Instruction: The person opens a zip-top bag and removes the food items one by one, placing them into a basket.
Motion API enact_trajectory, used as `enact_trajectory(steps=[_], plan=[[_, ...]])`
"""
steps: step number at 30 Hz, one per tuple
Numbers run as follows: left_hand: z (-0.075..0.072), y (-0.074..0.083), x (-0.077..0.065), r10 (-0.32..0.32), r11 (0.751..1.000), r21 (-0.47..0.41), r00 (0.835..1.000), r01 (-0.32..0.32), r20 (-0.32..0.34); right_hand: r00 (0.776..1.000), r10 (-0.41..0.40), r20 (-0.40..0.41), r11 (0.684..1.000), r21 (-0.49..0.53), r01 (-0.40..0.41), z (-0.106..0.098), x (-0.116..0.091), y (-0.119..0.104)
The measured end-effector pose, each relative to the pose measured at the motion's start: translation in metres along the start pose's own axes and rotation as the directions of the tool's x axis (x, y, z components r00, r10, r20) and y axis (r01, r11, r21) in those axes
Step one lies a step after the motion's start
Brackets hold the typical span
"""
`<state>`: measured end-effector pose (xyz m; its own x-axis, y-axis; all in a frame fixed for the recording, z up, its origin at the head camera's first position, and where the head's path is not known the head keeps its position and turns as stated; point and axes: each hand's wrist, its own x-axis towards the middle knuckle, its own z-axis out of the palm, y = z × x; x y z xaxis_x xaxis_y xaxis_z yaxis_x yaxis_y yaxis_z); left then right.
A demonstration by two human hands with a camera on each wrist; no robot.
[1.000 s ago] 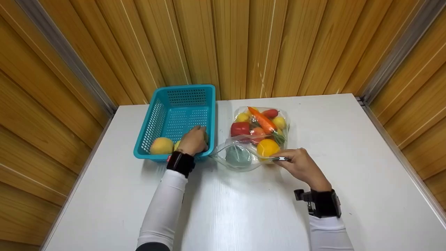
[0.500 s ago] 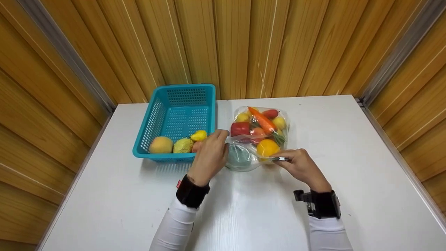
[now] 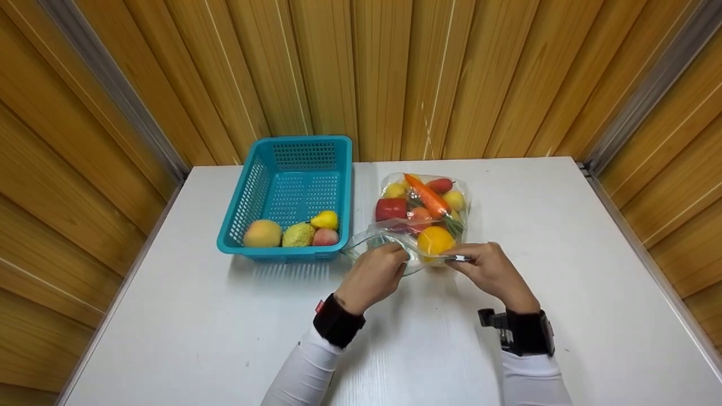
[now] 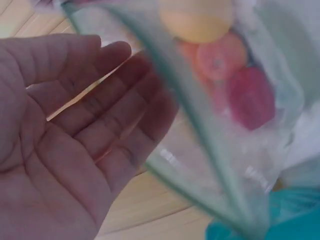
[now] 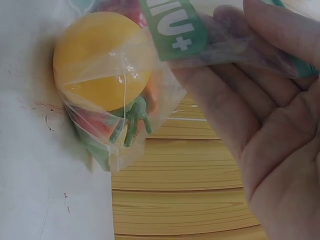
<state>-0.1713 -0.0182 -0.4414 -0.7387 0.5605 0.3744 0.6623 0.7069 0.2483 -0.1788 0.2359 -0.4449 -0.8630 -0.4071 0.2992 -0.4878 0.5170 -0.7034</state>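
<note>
A clear zip bag (image 3: pixel 463 194) lies on the white table, its mouth spread toward me. Through the plastic show an orange carrot (image 3: pixel 427 195), a red block-like piece (image 3: pixel 391 208), an orange fruit (image 3: pixel 435 241) and several yellow ones. My left hand (image 3: pixel 375 279) is at the bag's mouth, its fingertips partly hidden by the rim in the head view. The left wrist view shows its fingers loosely bent with nothing between them, beside the green zip edge (image 4: pixel 185 107). With thumb and fingers, my right hand (image 3: pixel 496 276) pinches the bag's right edge, near a green printed label (image 5: pixel 175 25).
Left of the bag stands a teal basket (image 3: pixel 228 228). Along its near side lie a large peach (image 3: pixel 263 233), a wrinkled green fruit (image 3: pixel 298 234), a yellow pear (image 3: pixel 325 220) and a small pinkish peach (image 3: pixel 325 237). A wood-panelled wall (image 3: pixel 378 79) rises behind the table.
My left hand has come out of the basket, moving right and toward me to the bag's mouth. Whether it carried anything cannot be seen. The right hand keeps its hold on the bag.
</note>
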Motion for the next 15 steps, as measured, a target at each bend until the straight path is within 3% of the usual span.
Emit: enact_trajectory(steps=[4, 7, 15], plan=[[0.021, -0.003, 0.014, -0.004, 0.999, 0.047, 0.999, 0.002, 0.049, 1.0, -0.013, -0.008, 1.0, -0.006, 0.013, -0.002, -0.001, 0.0], [0.034, -0.005, 0.025, 0.006, 0.997, 0.073, 0.999, -0.009, 0.048, 1.0, -0.017, -0.014, 1.0, -0.004, 0.017, -0.002, -0.001, 0.002], [0.053, -0.002, 0.046, 0.034, 0.999, 0.022, 0.995, -0.037, 0.088, 0.999, -0.005, -0.041, 1.0, -0.009, 0.004, -0.005, -0.004, 0.005]])
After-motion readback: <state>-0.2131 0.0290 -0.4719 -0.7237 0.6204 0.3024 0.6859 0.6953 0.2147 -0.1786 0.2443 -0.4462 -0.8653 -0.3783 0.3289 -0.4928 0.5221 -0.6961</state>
